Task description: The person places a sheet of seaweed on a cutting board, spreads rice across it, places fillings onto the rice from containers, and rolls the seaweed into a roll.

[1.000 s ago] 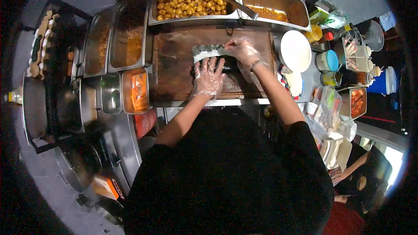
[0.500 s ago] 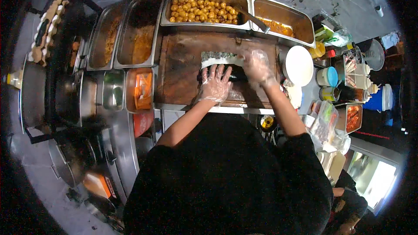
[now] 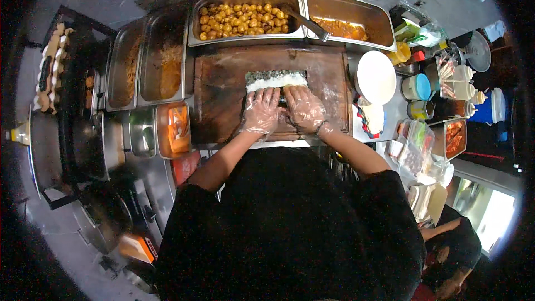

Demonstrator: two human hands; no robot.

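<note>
A dark seaweed sheet spread with white rice [image 3: 277, 80] lies on a brown wooden cutting board [image 3: 217, 95]. My left hand [image 3: 262, 111] and my right hand [image 3: 304, 108], both in clear plastic gloves, press side by side on the near edge of the sheet with fingers curled over it. The near part of the sheet is hidden under my fingers.
Steel pans ring the board: round golden balls [image 3: 242, 15], orange sauce with a ladle [image 3: 345, 22], more fillings on the left [image 3: 161, 64]. A white plate [image 3: 375, 76], sauce cups and bottles [image 3: 462, 86] stand right. Another person [image 3: 451, 256] is at lower right.
My right hand came back from the far right corner of the rice sheet and joined the left hand at its near edge. Both hands now press together.
</note>
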